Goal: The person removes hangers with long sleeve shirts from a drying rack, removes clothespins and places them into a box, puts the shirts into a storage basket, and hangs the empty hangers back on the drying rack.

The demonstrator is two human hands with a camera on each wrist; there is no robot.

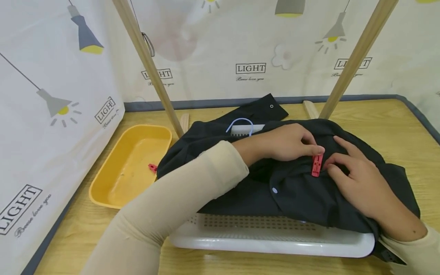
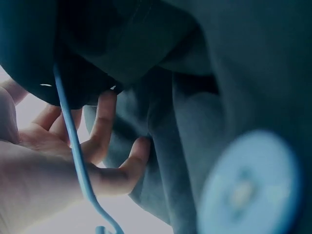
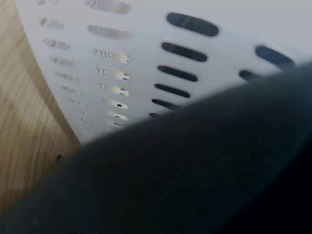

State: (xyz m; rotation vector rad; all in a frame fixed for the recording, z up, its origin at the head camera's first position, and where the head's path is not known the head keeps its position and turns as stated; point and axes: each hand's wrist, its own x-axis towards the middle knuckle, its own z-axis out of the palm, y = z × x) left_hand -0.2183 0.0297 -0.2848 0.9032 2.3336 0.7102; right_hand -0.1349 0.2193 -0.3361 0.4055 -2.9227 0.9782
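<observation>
Clothespin, red (image 1: 316,169): over a black garment (image 1: 299,202), above the right half of a white basket (image 1: 275,246). Long axis runs near to far on the worktop (image 1: 388,126), free end toward you and slightly left. Grip: your left hand (image 1: 290,143) pinches the far end, thumb and fingertip drawn together on it. Your right hand (image 1: 359,181) rests on the garment just beside, fingers bent; you cannot tell whether they have hold of cloth.

Views: you see the clothespin in the head view alone. Left wrist view adds a pale blue rod (image 2: 75,141) crossing in front of fingers that touch dark folds, and a large blurred button (image 2: 263,161). Right wrist view adds the basket's slotted wall, partly covered by dark cloth.

Edges: basket's near rim projects past the garment. Bare wood lies between garment and the worktop's far right corner. At your left, a yellow tray (image 1: 130,168) sits close in, holding a second red clothespin (image 1: 152,167). Two wooden poles (image 1: 154,76) bound the far side.
</observation>
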